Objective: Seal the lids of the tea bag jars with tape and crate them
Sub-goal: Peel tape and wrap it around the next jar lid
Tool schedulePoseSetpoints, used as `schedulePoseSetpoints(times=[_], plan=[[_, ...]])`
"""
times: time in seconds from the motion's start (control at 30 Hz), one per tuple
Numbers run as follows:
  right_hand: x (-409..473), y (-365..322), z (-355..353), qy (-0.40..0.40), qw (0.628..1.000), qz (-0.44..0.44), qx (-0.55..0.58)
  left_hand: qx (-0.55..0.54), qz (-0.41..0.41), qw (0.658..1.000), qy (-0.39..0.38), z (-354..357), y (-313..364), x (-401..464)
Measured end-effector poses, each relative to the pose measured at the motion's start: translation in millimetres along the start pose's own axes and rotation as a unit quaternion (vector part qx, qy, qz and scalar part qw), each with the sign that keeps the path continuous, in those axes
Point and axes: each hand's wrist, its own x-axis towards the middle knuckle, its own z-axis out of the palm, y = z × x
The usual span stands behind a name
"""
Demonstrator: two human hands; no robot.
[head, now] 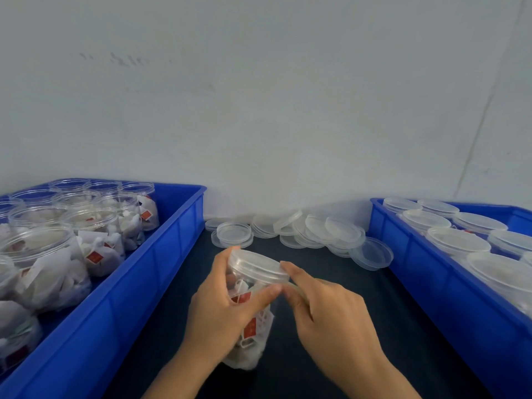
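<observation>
Our left hand [227, 306] grips the lidded jar [253, 298] between the two blue crates [161, 263], our right hand [322, 306] pinches something at the lid [256, 264] rim, seemingly tape, so sealing appears underway; next we wrap it around the seam.

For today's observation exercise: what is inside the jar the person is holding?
Through the clear jar, white tea bags with red tags show. The left hand grips its side, hiding part of the contents. The lid is on; the right hand touches it.
</observation>
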Motion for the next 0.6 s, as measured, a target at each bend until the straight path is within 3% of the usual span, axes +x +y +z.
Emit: schedulePoseSetpoints(times=[0.17, 0.33, 0.6], plan=[[0.2, -1.4, -0.8, -0.030, 0.999, 0.019, 0.027, -0.047, -0.016, 0.999, 0.014, 0.4, -3.6, 4.8], [4.4, 5.4, -12.1, -0.175, 0.956, 0.143, 0.185, -0.103, -0.025, 0.994, 0.004, -4.8, -8.5, 8.5], [3.9, 1.7, -16.7, -0.126, 0.981, 0.106, 0.102, -0.138, -0.032, 0.989, -0.041, -17.2, -17.1, 15.5]])
